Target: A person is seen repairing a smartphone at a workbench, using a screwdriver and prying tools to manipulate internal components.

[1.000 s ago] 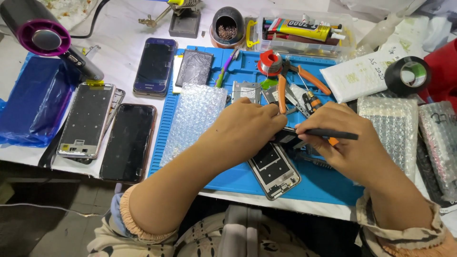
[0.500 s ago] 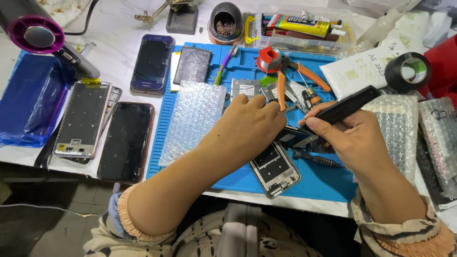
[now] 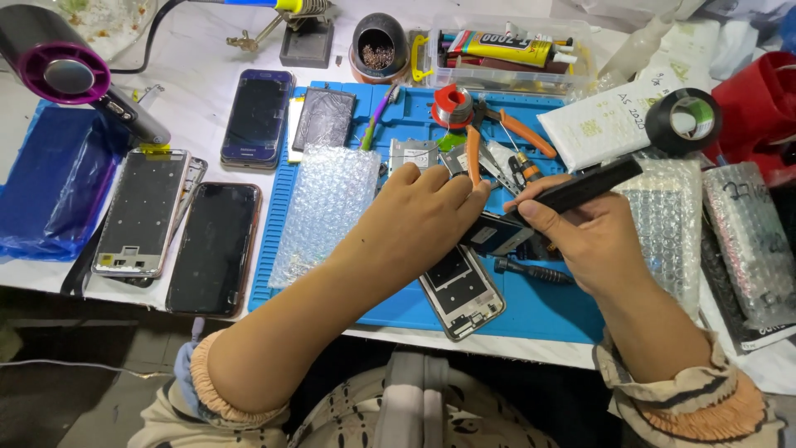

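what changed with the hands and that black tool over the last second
The right hand swung the black tool from lying level over the mat to slanting, its far end up toward the tape roll and its tip down at the phone part. It kept hold of the tool throughout. The left hand stayed on the phone frame; the blue mat and its clutter did not move.

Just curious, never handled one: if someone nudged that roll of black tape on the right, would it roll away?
Probably not: the black tape roll lies flat on its side on a white packet, so it would likely slide. It looks light with its hollow core. Stood on edge, it could roll.
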